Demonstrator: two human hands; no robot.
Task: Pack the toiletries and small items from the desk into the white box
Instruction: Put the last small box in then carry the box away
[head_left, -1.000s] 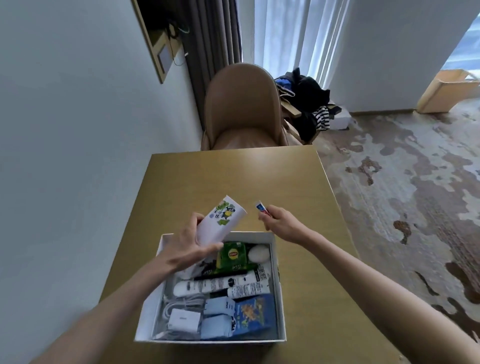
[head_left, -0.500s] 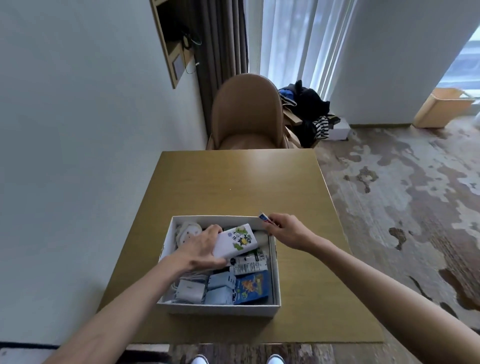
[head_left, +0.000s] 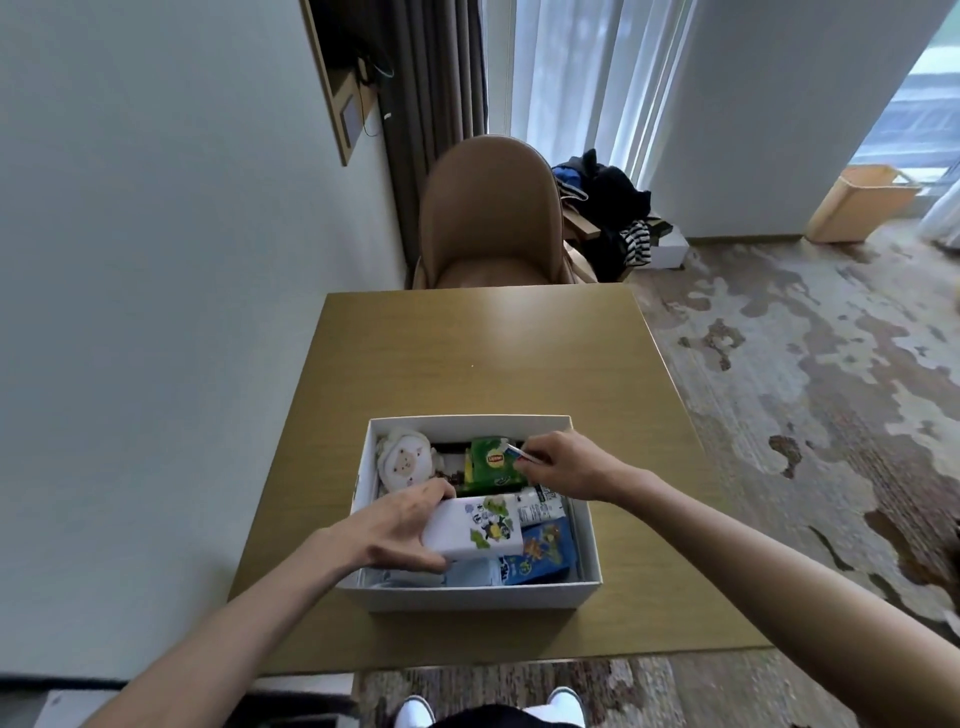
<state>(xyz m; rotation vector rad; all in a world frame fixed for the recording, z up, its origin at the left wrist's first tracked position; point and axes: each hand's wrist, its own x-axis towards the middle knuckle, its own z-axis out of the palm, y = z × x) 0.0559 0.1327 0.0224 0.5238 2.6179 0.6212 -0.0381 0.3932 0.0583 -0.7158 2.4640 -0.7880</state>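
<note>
The white box (head_left: 467, 597) stands on the wooden desk (head_left: 467, 353) near its front edge. My left hand (head_left: 400, 525) grips a white packet with green cartoon prints (head_left: 472, 527), lying flat over the items inside the box. My right hand (head_left: 566, 465) pinches a small blue, red and white tube (head_left: 517, 451) above a green Lipton tea packet (head_left: 493, 462) in the box's far half. A white sheep-faced pouch (head_left: 405, 460) fills the far left corner. A blue printed pack (head_left: 543, 553) and a white tube (head_left: 540, 506) lie at the right.
A tan chair (head_left: 491, 218) stands behind the desk's far edge. A white wall runs along the left. Dark clothes (head_left: 618, 208) are piled on the floor beyond the chair. A wooden bin (head_left: 862, 202) sits far right on the patterned carpet.
My left hand lowered the white packet from above the box's far rim into the box. My right hand moved left with the small tube from beside the rim to over the tea packet.
</note>
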